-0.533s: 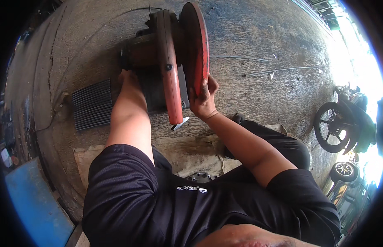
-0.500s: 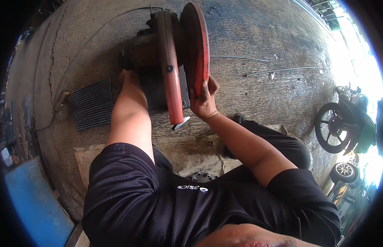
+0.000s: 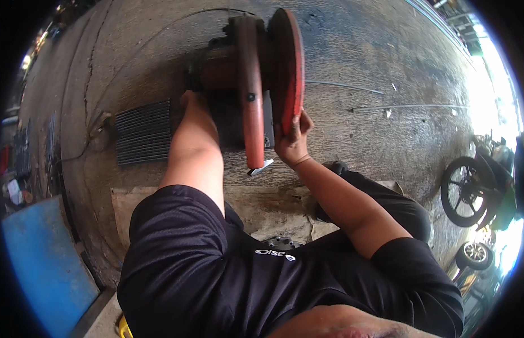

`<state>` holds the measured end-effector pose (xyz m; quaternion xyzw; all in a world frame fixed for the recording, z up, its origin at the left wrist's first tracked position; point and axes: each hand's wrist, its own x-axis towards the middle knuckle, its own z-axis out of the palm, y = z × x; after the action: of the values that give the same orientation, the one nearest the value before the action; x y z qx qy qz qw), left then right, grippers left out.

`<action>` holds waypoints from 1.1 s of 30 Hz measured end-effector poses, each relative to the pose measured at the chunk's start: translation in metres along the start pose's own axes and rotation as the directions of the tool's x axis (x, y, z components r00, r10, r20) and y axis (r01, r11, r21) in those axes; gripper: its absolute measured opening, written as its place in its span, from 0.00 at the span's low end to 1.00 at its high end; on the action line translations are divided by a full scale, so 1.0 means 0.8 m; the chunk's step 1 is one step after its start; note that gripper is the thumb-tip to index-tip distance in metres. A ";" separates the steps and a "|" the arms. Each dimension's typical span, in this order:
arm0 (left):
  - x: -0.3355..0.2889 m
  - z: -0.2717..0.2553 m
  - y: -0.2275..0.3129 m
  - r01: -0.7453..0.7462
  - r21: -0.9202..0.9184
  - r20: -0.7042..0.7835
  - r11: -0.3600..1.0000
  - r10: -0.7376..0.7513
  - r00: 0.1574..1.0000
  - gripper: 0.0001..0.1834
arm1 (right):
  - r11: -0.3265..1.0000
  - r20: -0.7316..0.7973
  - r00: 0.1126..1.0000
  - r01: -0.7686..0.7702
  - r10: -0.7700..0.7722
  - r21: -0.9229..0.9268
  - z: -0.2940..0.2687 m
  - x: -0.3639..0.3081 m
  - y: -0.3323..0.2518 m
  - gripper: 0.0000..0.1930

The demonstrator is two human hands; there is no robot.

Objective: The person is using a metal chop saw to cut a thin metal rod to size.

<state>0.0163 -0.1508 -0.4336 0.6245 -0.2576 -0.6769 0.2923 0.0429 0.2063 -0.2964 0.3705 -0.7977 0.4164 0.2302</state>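
A chop saw stands on the floor in front of me, with a long red handle pointing toward me and a round red blade guard on its right side. My right hand grips the guard's lower near edge, thumb on the outer face. My left hand reaches to the left side of the saw's dark base, below the motor; its fingers are hidden there. A small pale angled metal piece shows just beneath the handle's end. Left of my forearm lies a row of dark metal bars.
Thin metal rods lie on the floor at right. A cable curves behind the saw. A flattened brown sheet lies under my legs. A blue panel sits at lower left; a motorcycle stands at right.
The whole view has shifted, so the saw and floor things appear a little farther right. Both hands keep their places on the saw.
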 end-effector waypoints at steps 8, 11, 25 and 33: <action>-0.001 0.012 0.004 -0.005 -0.012 -0.014 1.000 0.005 1.000 0.23 | 0.996 -0.046 0.995 0.090 -0.090 -0.003 0.001 0.004 -0.002 0.47; -0.003 0.013 0.004 -0.010 -0.009 -0.015 1.000 0.010 1.000 0.23 | 0.994 -0.039 0.994 0.106 -0.107 -0.019 -0.001 0.005 -0.002 0.47; 0.020 0.010 -0.008 0.021 -0.102 0.015 0.995 -0.020 1.000 0.22 | 0.995 -0.006 0.995 0.099 -0.099 -0.024 -0.004 0.006 -0.004 0.46; 0.006 0.007 -0.004 -0.023 0.053 0.002 0.998 0.022 1.000 0.16 | 0.994 -0.006 0.995 0.101 -0.101 -0.040 -0.005 0.007 -0.003 0.47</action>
<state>0.0106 -0.1521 -0.4391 0.6287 -0.2826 -0.6669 0.2831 0.0419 0.2064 -0.2892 0.4041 -0.7852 0.3898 0.2612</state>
